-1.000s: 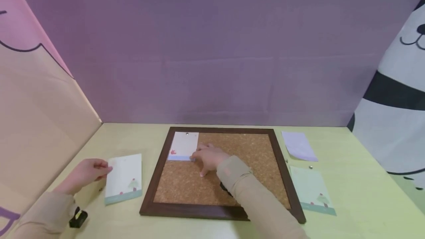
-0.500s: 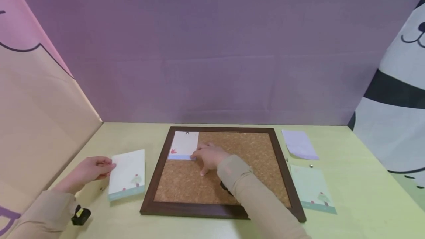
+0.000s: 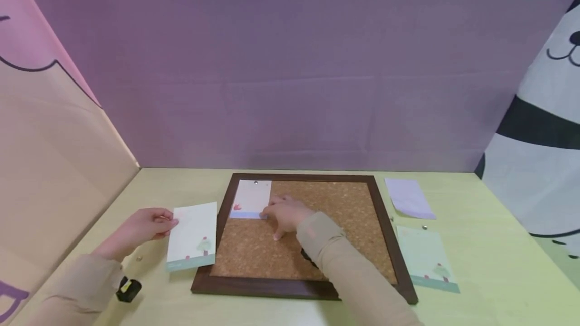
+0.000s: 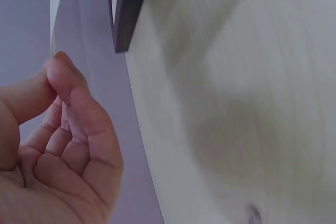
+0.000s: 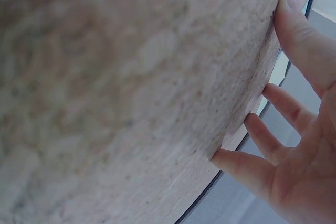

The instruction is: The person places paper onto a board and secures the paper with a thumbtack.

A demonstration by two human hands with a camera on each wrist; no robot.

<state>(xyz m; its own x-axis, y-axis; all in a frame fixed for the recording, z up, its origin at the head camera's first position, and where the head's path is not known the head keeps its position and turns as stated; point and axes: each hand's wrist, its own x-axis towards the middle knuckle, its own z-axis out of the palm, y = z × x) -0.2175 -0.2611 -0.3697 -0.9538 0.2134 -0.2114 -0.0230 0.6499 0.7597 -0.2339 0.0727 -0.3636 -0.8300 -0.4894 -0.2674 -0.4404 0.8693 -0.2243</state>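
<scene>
My left hand (image 3: 151, 225) pinches a white note sheet (image 3: 192, 235) with a green bottom band and a small tree print. Thumb and index finger hold its left edge, and the left wrist view shows the sheet (image 4: 58, 3) edge-on. It overlaps the left frame of a corkboard (image 3: 254, 253). At the board's upper left is a white note with a blue band (image 3: 251, 197), a metal thumbtack (image 3: 256, 182) at its top edge. My right hand (image 3: 287, 215) rests its spread fingertips on the cork beside that note, touching its lower right corner.
Right of the board lie a lilac sheet (image 3: 410, 198) and a pale green sheet (image 3: 426, 255). Loose thumbtacks lie near them, one (image 3: 424, 228) just above the green sheet. Another thumbtack (image 3: 139, 258) is on the table at left. A purple cloth (image 3: 290, 74) closes off the back.
My left hand has lifted the white sheet and carried it right, from the bare table to over the board's left frame. My right hand stays where it was.
</scene>
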